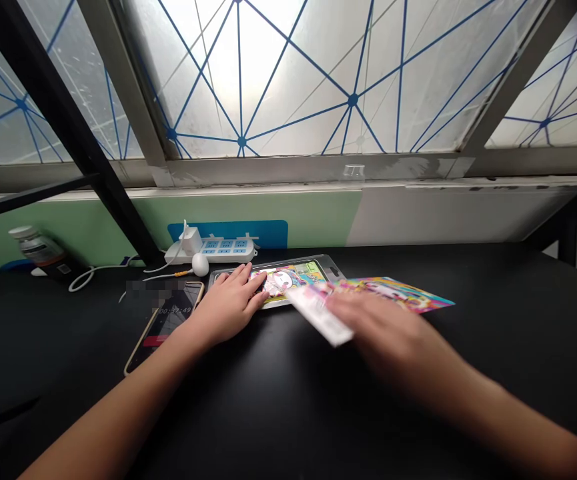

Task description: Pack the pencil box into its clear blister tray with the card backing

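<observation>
The person's left hand (231, 300) lies flat and palm down, fingers loosely spread and not clenched, resting on the near edge of a clear plastic case (318, 261) with a colourful cartoon card (293, 276) inside it. The fingertips (248, 275) touch the front of the case, which lies flat on a black table (63, 380). The right hand (383, 327) is blurred by motion. Its fingers (353, 310) lie over a white-and-pink packet (318, 315), which sits tilted with one end sticking out to the left, just above the case. The blur hides how tightly the hand is gripping, so I cannot tell whether the packet is pinched. A bright printed card (393, 292) lies flat on the table just past the right fingers. A phone (165, 327) lies just left of the left hand, and a white power strip (213, 250) stands farther back against the wall.
</observation>
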The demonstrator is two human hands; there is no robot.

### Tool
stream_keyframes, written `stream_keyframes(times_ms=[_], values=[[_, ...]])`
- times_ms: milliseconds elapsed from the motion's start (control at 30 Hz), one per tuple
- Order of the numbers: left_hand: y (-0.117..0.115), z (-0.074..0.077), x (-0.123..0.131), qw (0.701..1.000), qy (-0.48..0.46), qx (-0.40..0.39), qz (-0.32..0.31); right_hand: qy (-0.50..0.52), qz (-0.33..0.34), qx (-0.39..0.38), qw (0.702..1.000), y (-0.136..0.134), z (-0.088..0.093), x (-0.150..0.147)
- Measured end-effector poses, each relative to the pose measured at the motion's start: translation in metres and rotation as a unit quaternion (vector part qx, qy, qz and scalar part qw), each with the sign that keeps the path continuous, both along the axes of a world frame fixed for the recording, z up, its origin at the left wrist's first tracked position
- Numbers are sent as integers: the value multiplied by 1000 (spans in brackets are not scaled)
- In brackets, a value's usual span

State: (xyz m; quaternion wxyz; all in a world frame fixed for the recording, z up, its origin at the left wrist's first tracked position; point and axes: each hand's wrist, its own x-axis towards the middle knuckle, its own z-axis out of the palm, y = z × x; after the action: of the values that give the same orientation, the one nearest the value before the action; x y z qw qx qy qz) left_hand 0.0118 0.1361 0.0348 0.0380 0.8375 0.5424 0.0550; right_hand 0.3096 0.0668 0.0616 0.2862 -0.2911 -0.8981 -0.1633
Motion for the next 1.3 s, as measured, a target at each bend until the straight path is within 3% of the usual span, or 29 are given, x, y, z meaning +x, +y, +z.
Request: stream_keyframes(times_ms=[67, 167, 267, 367, 533, 667, 1067, 1167, 1300], values=[[-2, -2, 5, 1000, 1, 15, 4, -36, 78, 46, 995, -33, -11, -34], [-5, -5, 10, 999, -3, 32, 12, -53, 109, 94, 988, -64, -36, -74], [-7, -6, 13, 999, -9, 42, 10, -92, 103, 73, 988, -62, -57, -98], [-8, -6, 14, 999, -12, 51, 2, -109, 104, -34, 988, -34, -62, -110], [-6, -8, 12, 998, -5, 57, -15, -54, 125, -273, 952, 9, -50, -111], [-7, -11, 9, 997, 12, 61, -36, -44, 134, -342, 929, 13, -48, -106], [-6, -10, 7, 997, 32, 58, -48, -38, 110, -424, 898, 15, -43, -101], [-6, -9, 6, 997, 21, 50, -50, -32, 115, -398, 910, 17, -45, -99], [-6, -7, 5, 998, -9, 38, -50, -22, 104, -293, 950, 20, -52, -101]])
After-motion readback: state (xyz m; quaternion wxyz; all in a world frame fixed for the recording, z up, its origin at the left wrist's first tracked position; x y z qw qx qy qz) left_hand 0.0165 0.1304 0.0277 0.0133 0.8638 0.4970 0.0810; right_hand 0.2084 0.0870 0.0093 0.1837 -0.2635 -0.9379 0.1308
